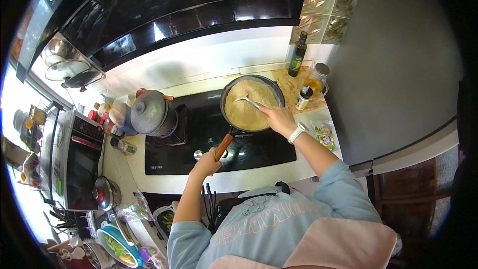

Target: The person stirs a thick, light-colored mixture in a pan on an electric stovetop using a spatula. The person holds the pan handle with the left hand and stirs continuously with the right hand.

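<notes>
A dark frying pan [280, 94] stands on the right side of the black cooktop [199, 114]. Fine, pale yellow flour-like powder [247, 114] fills it. My left hand [205, 163] is closed round the end of the pan's wooden handle [224, 146]. Over the pan, my right hand [280, 120], with a white watch at the wrist, grips a metal spoon-like utensil [254, 103]. Its head rests in the powder near the middle; whether it is a spoon or a fork I cannot tell.
A lidded grey pot [149, 113] sits on the left burner. Right of the pan stand a dark bottle [298, 56], a glass oil jug [317, 77], a small jar [303, 98] and a green-white packet [324, 134]. A microwave [82, 162] is at left, a range hood [189, 5] overhead.
</notes>
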